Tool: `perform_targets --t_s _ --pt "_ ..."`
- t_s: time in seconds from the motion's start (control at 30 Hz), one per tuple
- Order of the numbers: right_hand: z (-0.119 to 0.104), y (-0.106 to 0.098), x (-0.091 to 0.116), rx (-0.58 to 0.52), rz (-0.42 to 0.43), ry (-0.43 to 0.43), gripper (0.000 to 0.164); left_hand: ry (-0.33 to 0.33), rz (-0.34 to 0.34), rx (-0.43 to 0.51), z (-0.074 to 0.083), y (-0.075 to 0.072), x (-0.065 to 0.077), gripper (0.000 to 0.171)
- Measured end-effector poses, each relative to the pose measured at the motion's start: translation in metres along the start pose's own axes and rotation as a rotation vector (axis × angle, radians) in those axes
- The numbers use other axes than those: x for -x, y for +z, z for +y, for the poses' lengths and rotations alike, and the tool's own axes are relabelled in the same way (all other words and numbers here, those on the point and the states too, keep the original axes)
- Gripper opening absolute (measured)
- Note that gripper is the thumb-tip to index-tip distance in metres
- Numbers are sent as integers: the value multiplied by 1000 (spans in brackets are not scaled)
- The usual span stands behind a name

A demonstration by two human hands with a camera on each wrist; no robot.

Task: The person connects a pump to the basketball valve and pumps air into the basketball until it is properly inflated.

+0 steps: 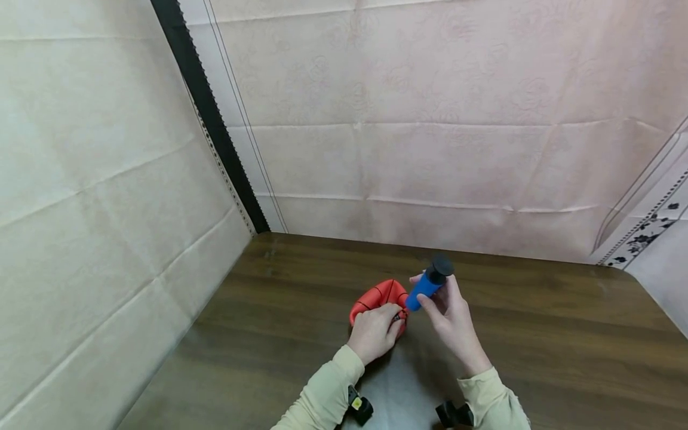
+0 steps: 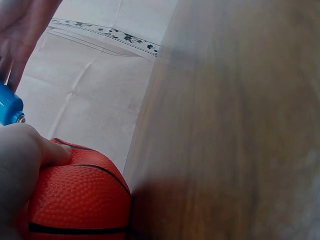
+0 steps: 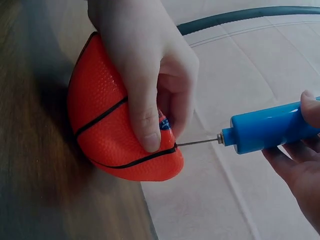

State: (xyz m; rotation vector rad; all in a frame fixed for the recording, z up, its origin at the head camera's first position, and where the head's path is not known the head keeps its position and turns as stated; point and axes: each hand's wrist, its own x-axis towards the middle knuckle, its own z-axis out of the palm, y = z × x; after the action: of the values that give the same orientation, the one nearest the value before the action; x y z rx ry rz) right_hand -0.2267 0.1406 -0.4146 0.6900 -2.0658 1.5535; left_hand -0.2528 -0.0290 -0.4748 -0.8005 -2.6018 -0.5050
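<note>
A partly collapsed red-orange toy basketball (image 1: pixel 380 294) with black lines lies on the table, its surface dented. My left hand (image 1: pixel 374 332) pinches a fold of it between thumb and fingers, as the right wrist view shows. In my right hand (image 1: pixel 454 322) is a small blue ball pump (image 3: pixel 272 127) with a black end, gripped by the thumb and fingers around its barrel. A thin metal needle (image 3: pixel 200 142) runs from the pump to the ball, its tip meeting the surface beside the left thumb. Whether the tip is inside cannot be told.
The brown wood-grain table (image 1: pixel 258 352) ends at a pale cloth-covered wall (image 1: pixel 430 167) behind and another cloth (image 1: pixel 107 227) on the left. A dark strip (image 1: pixel 209 113) runs down the corner between them. Black wrist cameras (image 1: pixel 361 407) sit at both sleeves.
</note>
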Motion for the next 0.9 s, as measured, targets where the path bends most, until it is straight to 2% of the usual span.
perform_targets --t_s 0.33,0.47,0.63,0.9 --pt "0 0 0 19 -31 43 52 -28 -39 14 1 -1 -1 9" --pt "1 2 0 49 -38 0 52 -32 -43 12 2 0 -1 10" --pt "2 8 -1 155 -30 -72 47 -22 -39 -6 2 1 -1 11" --pt "-1 9 -2 197 -47 -49 49 -18 -17 2 0 1 0 12"
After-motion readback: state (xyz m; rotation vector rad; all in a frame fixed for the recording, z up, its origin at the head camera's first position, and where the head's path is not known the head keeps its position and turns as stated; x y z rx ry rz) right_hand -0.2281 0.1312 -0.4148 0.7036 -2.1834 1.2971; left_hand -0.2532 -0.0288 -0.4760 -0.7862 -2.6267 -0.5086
